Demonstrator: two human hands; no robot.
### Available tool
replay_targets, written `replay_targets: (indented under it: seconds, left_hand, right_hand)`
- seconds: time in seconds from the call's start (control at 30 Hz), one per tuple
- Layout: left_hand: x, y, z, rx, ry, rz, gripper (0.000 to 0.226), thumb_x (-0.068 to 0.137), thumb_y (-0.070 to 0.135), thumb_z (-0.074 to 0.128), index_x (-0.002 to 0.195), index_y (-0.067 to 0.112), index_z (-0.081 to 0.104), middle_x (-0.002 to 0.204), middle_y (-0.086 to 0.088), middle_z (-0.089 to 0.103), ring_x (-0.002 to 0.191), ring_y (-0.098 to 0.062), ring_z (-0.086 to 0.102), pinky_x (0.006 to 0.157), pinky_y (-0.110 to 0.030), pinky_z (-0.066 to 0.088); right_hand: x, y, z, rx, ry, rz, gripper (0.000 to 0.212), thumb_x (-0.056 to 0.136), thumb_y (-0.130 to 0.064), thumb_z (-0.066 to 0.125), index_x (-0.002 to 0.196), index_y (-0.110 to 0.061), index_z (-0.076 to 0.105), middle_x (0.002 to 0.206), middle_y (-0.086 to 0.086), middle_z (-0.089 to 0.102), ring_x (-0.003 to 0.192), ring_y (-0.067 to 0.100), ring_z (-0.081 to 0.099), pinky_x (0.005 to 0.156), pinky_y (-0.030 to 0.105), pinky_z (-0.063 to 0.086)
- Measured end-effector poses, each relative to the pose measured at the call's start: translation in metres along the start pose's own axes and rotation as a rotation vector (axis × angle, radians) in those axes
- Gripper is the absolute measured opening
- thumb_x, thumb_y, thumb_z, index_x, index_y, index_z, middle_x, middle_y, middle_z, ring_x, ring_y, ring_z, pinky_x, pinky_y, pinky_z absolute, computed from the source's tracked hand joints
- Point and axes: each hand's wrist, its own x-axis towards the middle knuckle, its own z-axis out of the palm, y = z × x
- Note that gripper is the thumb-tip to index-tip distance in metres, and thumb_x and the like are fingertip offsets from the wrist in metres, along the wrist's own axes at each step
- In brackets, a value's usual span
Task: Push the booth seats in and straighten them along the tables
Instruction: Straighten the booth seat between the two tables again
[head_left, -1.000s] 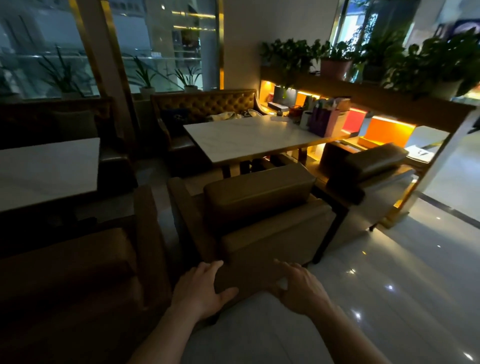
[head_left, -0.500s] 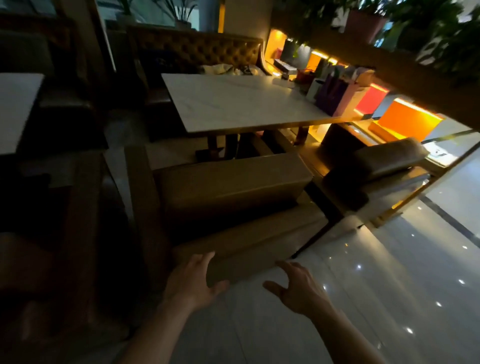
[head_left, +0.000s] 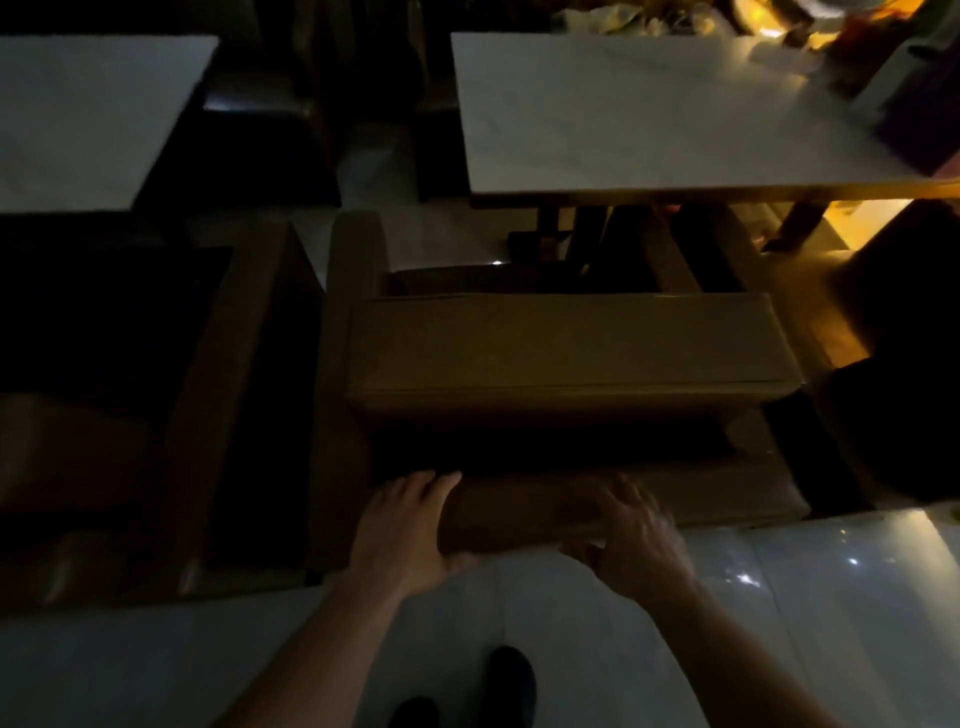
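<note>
Brown leather is covering the booth seat (head_left: 566, 353) that is sitting in the middle of the head view, its back toward the person and its front facing the white marble table (head_left: 670, 114) beyond it. A strip of pale floor (head_left: 431, 234) is showing between the seat's front and the table's near edge. The left hand (head_left: 402, 530) is gripping the rear top edge of the seat near its left end, fingers lying over the top and thumb tucked under the edge. The right hand (head_left: 631, 535) is resting on the same edge further right, fingers spread and bent over the leather with the thumb below; motion blur is softening it, so how firmly it is holding cannot be told. A second, darker seat (head_left: 156, 405) is standing just beside the first on the left, facing another white table (head_left: 88, 114) at the upper left. Two dark shoes (head_left: 511, 680) are showing on the glossy floor at the bottom. Warm orange light is glowing at the upper right, where blurred objects are crowding the table's far corner.
</note>
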Motion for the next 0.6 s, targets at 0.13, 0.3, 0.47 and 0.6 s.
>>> replay_targets:
  seconds: [0.13,0.3,0.47,0.6]
  left_hand:
    - [0.032,0.009,0.019,0.057,-0.043,-0.015,0.117,0.063,0.078,0.068,0.152,0.043,0.002,0.162,0.002,0.015,0.145,-0.025,0.018,0.118,-0.045,0.015]
    - [0.051,0.011,0.044,0.108,-0.037,-0.009,0.131,0.055,0.075,0.076,0.152,0.042,-0.006,0.16,0.004,0.017,0.145,-0.023,0.017,0.121,-0.046,0.004]
    - [0.048,0.006,0.055,0.082,0.077,-0.009,0.115,0.061,0.075,0.069,0.151,0.045,0.005,0.153,0.009,0.027,0.139,-0.021,0.025,0.12,-0.042,0.011]
    - [0.044,0.002,0.057,0.063,0.099,0.0,0.111,0.063,0.077,0.066,0.151,0.044,0.007,0.151,0.008,0.03,0.137,-0.021,0.029,0.118,-0.04,0.015]
  right_hand:
    - [0.048,0.031,0.0,-0.223,-0.116,-0.07,0.122,0.067,-0.079,0.064,0.151,-0.04,-0.016,0.164,0.009,-0.011,0.148,0.035,-0.016,0.117,0.063,-0.004]
    - [0.061,0.046,0.02,-0.226,-0.089,-0.082,0.126,0.063,-0.077,0.069,0.15,-0.045,-0.016,0.164,0.006,-0.009,0.148,0.036,-0.014,0.114,0.071,0.001]
    - [0.06,0.046,0.033,-0.211,0.007,-0.088,0.119,0.068,-0.078,0.064,0.151,-0.043,-0.013,0.164,0.007,0.0,0.148,0.038,-0.01,0.114,0.07,0.005]
    - [0.056,0.042,0.036,-0.217,0.01,-0.075,0.113,0.072,-0.076,0.062,0.153,-0.041,-0.009,0.164,0.009,0.003,0.148,0.038,-0.008,0.115,0.069,0.006]
